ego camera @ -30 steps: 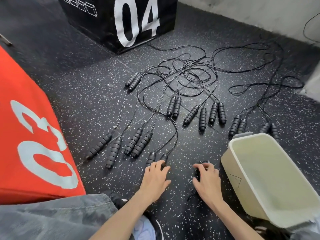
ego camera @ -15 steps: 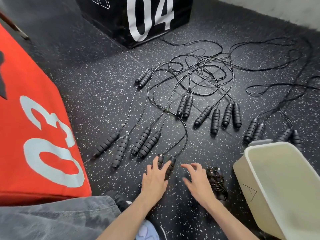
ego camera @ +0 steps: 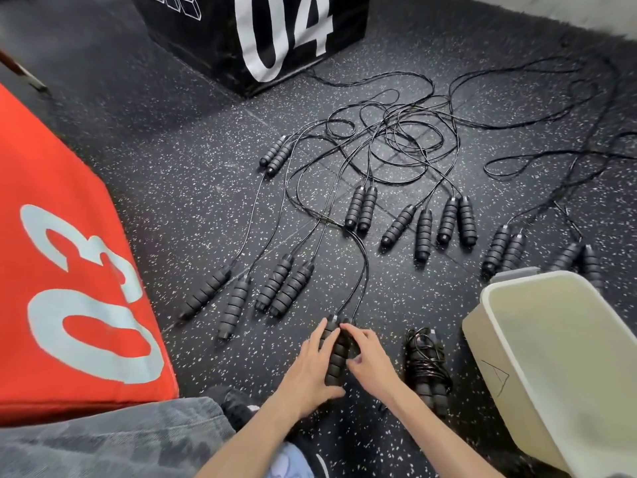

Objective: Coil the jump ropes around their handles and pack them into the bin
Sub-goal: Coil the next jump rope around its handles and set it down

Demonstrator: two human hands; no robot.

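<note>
A pair of black ribbed jump rope handles (ego camera: 335, 357) lies on the speckled floor right in front of me. My left hand (ego camera: 310, 369) grips them from the left side, and my right hand (ego camera: 370, 362) curls over them from the right. Their cord (ego camera: 362, 270) runs away into a tangle of cords (ego camera: 396, 139). A coiled jump rope (ego camera: 427, 370) lies on the floor between my right hand and the cream bin (ego camera: 482, 343), which holds nothing that I can see.
Several more handle pairs (ego camera: 360, 208) lie spread over the floor, with their cords looping toward the far wall. A red box marked 03 (ego camera: 69, 270) stands at my left and a black box marked 04 (ego camera: 269, 29) behind. My knee (ego camera: 103, 439) is at the bottom left.
My right hand let go of the coiled rope beside the bin and moved left. Both hands have closed on the nearest pair of handles.
</note>
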